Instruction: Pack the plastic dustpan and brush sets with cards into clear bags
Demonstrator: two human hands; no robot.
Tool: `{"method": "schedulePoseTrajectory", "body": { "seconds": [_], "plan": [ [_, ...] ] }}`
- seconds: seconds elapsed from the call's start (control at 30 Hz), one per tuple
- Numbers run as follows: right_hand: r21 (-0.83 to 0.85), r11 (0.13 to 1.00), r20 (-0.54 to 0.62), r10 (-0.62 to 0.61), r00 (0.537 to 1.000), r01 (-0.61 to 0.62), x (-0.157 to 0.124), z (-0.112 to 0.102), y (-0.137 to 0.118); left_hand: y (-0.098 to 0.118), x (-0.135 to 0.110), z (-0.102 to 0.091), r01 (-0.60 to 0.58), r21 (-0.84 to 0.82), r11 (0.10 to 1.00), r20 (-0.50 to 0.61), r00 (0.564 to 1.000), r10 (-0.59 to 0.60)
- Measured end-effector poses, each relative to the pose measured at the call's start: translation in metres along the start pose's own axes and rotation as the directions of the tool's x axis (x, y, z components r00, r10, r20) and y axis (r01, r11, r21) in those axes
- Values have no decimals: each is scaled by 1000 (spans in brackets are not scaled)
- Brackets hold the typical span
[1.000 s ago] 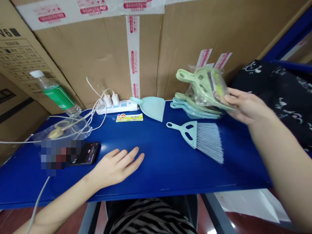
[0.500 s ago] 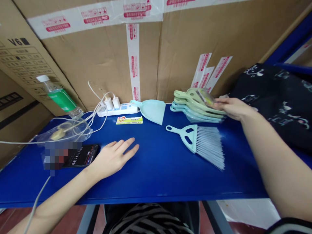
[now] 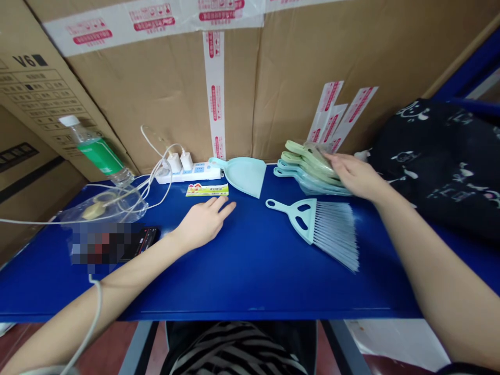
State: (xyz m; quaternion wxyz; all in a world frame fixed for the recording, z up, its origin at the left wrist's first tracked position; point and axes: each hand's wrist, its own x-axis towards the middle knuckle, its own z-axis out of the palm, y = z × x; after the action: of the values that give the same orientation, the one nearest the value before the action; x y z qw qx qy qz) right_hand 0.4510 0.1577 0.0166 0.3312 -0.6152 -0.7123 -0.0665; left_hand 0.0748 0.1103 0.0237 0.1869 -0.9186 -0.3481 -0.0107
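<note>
My left hand (image 3: 203,223) hovers over or rests on the blue table, palm down, fingers stretched and holding nothing. Just beyond its fingertips lies a yellow-green printed strip (image 3: 207,190). On the right, my right hand (image 3: 354,176) has its fingers on the right end of a plastic-wrapped green dustpan set (image 3: 317,159), on top of a stack; its fingertips are partly hidden. Under it are light blue wrapped dustpan sets (image 3: 299,178). A light blue hand brush (image 3: 302,221) lies in front of the stack, its bristles pointing right. A loose light blue dustpan (image 3: 246,176) leans against the cardboard.
A white power strip (image 3: 195,173) with chargers and cables stands at the back left. A bottle (image 3: 101,154) leans beside a clear plastic bag (image 3: 128,203) and a phone (image 3: 144,242). Cardboard (image 3: 167,94) walls the rear; a black patterned cloth item (image 3: 437,161) lies right.
My right hand has shifted left with the top green dustpan set, whose handle now sits higher. My left hand has slid right and farther from me, toward the printed strip.
</note>
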Motion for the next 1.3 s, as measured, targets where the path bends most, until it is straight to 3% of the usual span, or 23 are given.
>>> {"method": "schedulePoseTrajectory", "body": {
  "seconds": [0.23,0.37,0.53,0.67,0.83,0.93,1.1,1.3],
  "plan": [
    [-175,984,39,35,999,-27,-13,-8,-40,7,50,14,109,26,994,60,992,-110],
    [-287,941,35,-177,984,180,-20,-13,-64,6,67,13,99,33,994,91,991,-102],
    [-260,851,145,-433,889,457,-24,-8,-83,10,70,7,23,41,999,112,993,-27],
    [-86,830,362,-489,794,550,-27,-3,-85,15,53,-2,-49,53,997,103,994,44],
    [13,875,537,-414,735,483,-28,-4,-85,19,7,-15,-115,85,990,65,992,110],
    [18,889,577,-383,722,457,-27,-7,-87,22,-24,-16,-162,98,982,25,987,160],
    [-3,911,605,-328,726,413,-28,-3,-96,33,-62,-11,-218,140,966,-233,941,246],
    [-10,923,615,-298,730,385,-29,9,-110,51,-80,-9,-228,46,972,-291,928,232]
  ]
}}
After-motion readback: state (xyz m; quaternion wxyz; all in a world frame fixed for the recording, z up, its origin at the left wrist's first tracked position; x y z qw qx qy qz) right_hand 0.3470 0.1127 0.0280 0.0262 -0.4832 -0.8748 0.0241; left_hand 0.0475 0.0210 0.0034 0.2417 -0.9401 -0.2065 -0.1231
